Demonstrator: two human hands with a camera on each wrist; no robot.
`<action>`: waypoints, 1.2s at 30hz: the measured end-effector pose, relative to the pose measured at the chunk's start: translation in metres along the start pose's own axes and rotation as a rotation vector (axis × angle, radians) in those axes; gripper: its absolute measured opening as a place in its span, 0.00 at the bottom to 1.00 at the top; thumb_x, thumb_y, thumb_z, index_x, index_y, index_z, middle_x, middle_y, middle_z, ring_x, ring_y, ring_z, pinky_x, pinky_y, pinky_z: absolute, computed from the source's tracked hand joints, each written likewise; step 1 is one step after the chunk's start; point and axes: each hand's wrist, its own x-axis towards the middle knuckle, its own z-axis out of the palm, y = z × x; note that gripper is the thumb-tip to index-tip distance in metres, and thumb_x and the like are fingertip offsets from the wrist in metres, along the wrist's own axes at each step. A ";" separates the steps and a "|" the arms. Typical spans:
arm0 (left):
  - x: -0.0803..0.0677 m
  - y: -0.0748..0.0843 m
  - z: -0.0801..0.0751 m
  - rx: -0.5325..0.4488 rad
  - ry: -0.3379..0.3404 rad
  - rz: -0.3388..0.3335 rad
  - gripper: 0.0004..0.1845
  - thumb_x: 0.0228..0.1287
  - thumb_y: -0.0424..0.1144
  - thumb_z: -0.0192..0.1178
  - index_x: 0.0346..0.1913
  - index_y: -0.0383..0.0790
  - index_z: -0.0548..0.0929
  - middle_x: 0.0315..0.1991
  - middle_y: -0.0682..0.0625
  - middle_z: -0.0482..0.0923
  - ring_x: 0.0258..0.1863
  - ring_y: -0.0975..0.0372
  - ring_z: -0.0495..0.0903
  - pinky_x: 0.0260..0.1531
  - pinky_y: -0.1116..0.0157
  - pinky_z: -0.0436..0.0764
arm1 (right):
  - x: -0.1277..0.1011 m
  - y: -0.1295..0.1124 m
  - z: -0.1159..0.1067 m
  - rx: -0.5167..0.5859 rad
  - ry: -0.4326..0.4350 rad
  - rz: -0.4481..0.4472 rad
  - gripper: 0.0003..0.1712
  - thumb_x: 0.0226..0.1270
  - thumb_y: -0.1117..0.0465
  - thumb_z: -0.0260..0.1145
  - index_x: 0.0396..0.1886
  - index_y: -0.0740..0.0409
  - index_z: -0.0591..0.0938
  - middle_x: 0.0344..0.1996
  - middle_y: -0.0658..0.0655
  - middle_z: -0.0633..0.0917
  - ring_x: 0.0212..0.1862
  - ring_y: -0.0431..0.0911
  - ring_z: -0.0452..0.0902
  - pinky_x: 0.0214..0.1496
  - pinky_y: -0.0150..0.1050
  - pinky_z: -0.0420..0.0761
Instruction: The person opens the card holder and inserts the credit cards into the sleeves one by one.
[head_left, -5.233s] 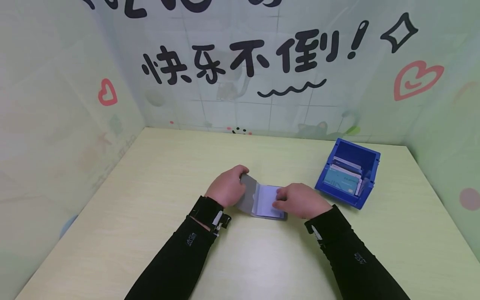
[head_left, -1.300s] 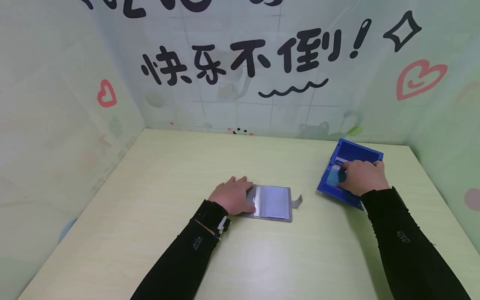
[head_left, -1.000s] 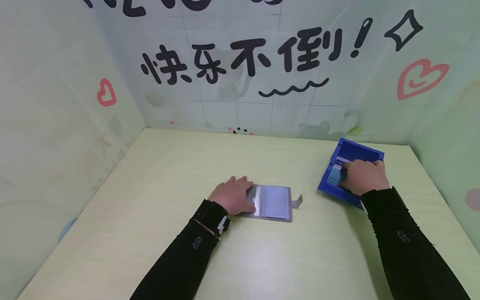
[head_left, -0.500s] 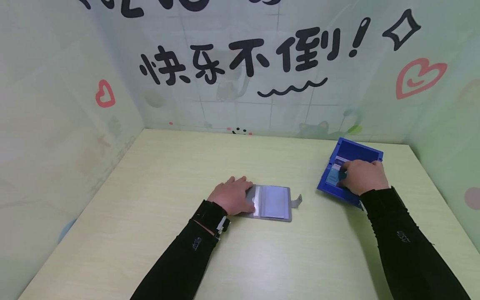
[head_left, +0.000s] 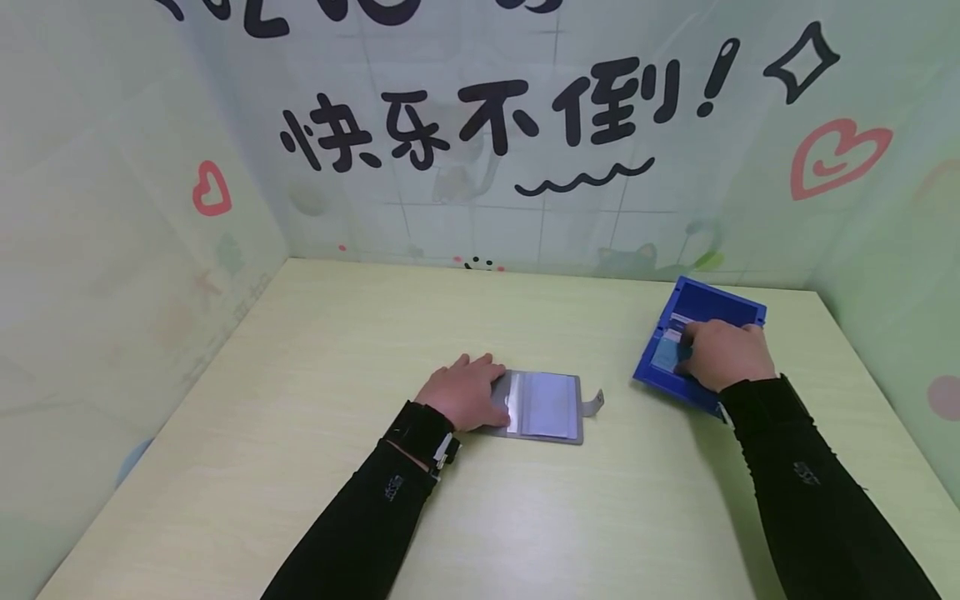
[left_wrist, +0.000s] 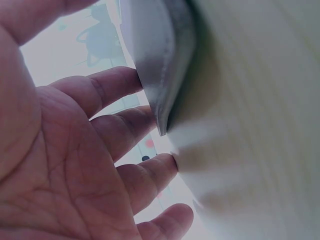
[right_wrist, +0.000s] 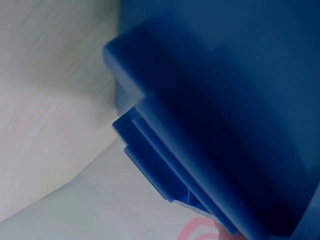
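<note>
**Grey card holder (head_left: 553,406) lies open under the left hand (head_left: 461,392), and the right hand (head_left: 727,354) is inside a blue box (head_left: 673,387)**

We see the card holder on the wooden tabletop (head_left: 375,329), in front of the person and a little right of the middle. Its clear sleeves (head_left: 552,398) face upward, and its strap (head_left: 593,405) points to the right, toward the blue box.

The left hand rests over the left cover with its fingers extended and spread. It touches the card holder but does not grip it; in the left wrist view we find two fingertips at the edge of the cover, and the other two reach beyond its corner.

Between the strap and the blue box we notice a strip of tabletop, so these two are apart. In front of the card holder, the wood continues toward the person, between the two black sleeves (head_left: 806,483).

The blue box sits at an angle on the right, its far corner near the back edge of the tabletop. Its walls stand around the fingers of the right hand, which bend down to the cards (head_left: 666,354). We cannot tell how far this hand is open, nor if it pinches a card, because its back covers the place. The right wrist view shows us mainly the blue plastic.

Behind the tabletop we see the printed back wall (head_left: 450,225) with black characters, and a right side wall (head_left: 892,283) bounds the side nearest the blue box.
</note>
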 end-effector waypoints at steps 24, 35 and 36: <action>-0.001 -0.001 -0.001 -0.004 -0.001 0.008 0.39 0.63 0.53 0.71 0.76 0.48 0.75 0.81 0.45 0.66 0.81 0.41 0.60 0.76 0.38 0.64 | 0.001 0.001 -0.003 0.043 -0.028 -0.010 0.15 0.68 0.60 0.70 0.44 0.69 0.86 0.36 0.65 0.90 0.41 0.63 0.85 0.58 0.76 0.72; -0.001 0.000 0.000 0.001 0.000 0.001 0.39 0.64 0.54 0.71 0.77 0.49 0.74 0.81 0.45 0.65 0.81 0.41 0.60 0.76 0.38 0.64 | -0.005 0.005 -0.014 0.231 -0.066 -0.019 0.09 0.70 0.60 0.71 0.42 0.60 0.84 0.41 0.62 0.87 0.41 0.56 0.79 0.48 0.61 0.78; -0.001 0.000 -0.001 0.001 -0.001 0.000 0.39 0.64 0.54 0.71 0.77 0.49 0.74 0.81 0.45 0.65 0.81 0.41 0.60 0.76 0.38 0.64 | -0.005 0.005 -0.014 0.238 -0.063 -0.023 0.08 0.70 0.60 0.71 0.42 0.60 0.84 0.42 0.62 0.87 0.41 0.55 0.80 0.46 0.58 0.79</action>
